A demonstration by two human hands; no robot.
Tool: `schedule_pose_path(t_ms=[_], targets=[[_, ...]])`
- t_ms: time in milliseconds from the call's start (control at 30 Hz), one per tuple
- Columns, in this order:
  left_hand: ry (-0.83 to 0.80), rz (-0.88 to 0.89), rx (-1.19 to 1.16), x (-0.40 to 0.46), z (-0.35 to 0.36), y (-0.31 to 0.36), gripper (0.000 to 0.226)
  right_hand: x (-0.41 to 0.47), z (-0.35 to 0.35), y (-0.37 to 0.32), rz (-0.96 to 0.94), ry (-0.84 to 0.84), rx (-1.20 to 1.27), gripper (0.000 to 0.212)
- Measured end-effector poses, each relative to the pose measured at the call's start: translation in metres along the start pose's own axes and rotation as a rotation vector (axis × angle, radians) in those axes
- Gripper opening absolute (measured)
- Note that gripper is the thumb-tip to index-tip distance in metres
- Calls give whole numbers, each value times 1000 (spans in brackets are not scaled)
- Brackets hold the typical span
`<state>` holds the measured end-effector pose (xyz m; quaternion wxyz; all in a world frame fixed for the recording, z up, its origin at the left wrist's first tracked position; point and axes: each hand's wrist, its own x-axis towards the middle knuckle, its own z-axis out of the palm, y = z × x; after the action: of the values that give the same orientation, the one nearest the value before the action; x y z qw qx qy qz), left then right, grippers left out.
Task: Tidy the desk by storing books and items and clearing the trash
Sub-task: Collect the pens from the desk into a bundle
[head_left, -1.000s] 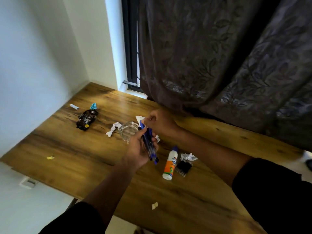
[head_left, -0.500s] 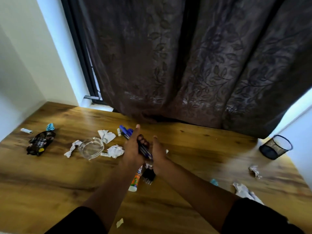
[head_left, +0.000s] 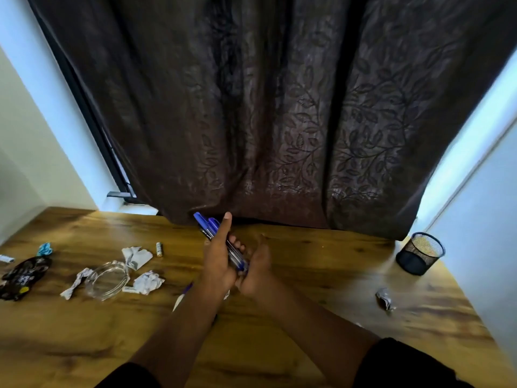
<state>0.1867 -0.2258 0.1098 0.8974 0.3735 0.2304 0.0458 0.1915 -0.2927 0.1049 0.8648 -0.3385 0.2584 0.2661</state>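
Wooden surface strewn with litter: crumpled paper scraps around a clear glass dish, a dark snack wrapper and blue scrap far left, a small battery near centre, foil wad and black mesh cup at right.

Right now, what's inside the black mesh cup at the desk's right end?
The black mesh cup shows only dark mesh wall through its open rim; no pens stand in it. Its bottom is shadowed and unreadable. The pens are in the left hand.
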Motion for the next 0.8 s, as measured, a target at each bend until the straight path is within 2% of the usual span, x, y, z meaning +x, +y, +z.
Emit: schedule_pose_path(t_ms=[67, 100, 200, 267, 367, 400, 500, 600, 700, 800], targets=[[-13, 12, 38, -1, 10, -8, 38, -1, -3, -11, -11, -23, -1, 59], [-17, 18, 67, -2, 15, -13, 36, 6, -7, -15, -64, -35, -76, 54], [-26, 25, 125, -2, 31, -26, 33, 6, -6, -30, -96, -105, -256, 19], [-54, 9, 148, 0, 41, -33, 39, 1, -11, -39, -174, -99, -353, 25], [-87, -15, 200, 5, 51, -42, 47, 9, -35, -55, -76, -9, -149, 55], [-101, -20, 220, 7, 53, -46, 47, 9, -42, -63, -76, -27, -184, 63], [-172, -9, 308, 11, 59, -59, 36, 2, -58, -94, -236, -88, -435, 70], [-248, 6, 481, 9, 68, -75, 20, -1, -67, -131, -435, -87, -636, 60], [-248, 27, 735, 6, 82, -92, 25, -12, -77, -166, -748, -133, -1065, 57], [-287, 32, 901, 7, 94, -112, 25, -23, -89, -194, -871, -91, -1531, 45]])
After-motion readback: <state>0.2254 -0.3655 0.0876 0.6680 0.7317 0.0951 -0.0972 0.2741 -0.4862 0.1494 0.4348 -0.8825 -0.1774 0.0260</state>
